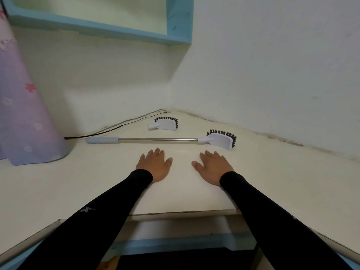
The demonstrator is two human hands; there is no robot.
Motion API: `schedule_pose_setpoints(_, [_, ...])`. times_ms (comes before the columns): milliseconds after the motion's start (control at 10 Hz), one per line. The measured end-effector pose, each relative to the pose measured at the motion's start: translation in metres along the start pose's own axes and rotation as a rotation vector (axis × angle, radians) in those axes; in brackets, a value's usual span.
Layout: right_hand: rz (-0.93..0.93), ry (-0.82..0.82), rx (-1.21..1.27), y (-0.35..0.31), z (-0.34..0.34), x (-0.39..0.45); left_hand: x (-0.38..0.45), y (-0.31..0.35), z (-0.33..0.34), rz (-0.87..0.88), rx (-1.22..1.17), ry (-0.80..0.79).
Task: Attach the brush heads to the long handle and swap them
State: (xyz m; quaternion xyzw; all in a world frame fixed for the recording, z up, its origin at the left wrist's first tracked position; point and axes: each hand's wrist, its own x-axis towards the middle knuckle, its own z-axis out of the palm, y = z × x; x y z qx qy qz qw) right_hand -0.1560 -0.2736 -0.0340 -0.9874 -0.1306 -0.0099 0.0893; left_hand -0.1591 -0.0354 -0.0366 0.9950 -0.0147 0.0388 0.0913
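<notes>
A long handle with a metal shaft and a pale grey grip lies across the cream tabletop. A white brush head with black bristles is fitted on its right end. A second, loose brush head of the same kind lies farther back near the wall corner. My left hand and my right hand rest flat on the table just in front of the handle, palms down and fingers spread. Neither hand touches the handle or either brush head.
A black cable runs along the back of the table toward the corner. A purple patterned curtain hangs down on the left onto the table. A blue-framed shelf sits above on the wall. Walls close the back and right sides.
</notes>
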Motion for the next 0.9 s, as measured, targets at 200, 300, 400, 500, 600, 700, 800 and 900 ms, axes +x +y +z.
schedule_pose_setpoints(200, [0.023, -0.026, -0.019, 0.000, 0.000, -0.005, -0.001, 0.001, 0.002, 0.005, 0.009, 0.009])
schedule_pose_setpoints(300, [0.032, -0.032, -0.016, 0.001, 0.000, -0.006, 0.000, -0.001, 0.003, 0.003, 0.012, 0.008])
schedule_pose_setpoints(400, [0.026, -0.032, -0.011, 0.001, 0.002, -0.005, 0.000, -0.002, 0.003, 0.011, 0.007, 0.017])
schedule_pose_setpoints(500, [0.029, -0.035, -0.003, 0.001, 0.001, -0.006, -0.002, -0.001, 0.003, 0.008, 0.006, 0.016])
schedule_pose_setpoints(600, [0.023, -0.022, -0.009, 0.001, 0.001, -0.006, -0.002, 0.000, 0.002, 0.014, 0.011, 0.013])
schedule_pose_setpoints(700, [0.038, -0.021, -0.003, -0.001, -0.002, -0.008, -0.003, 0.001, -0.001, 0.016, 0.003, 0.012])
schedule_pose_setpoints(800, [0.014, 0.007, 0.040, -0.003, -0.003, -0.013, -0.004, 0.000, 0.000, 0.019, 0.012, 0.025])
schedule_pose_setpoints(900, [0.063, 0.204, 0.320, -0.003, -0.017, -0.019, 0.000, -0.001, 0.003, 0.015, -0.004, 0.025])
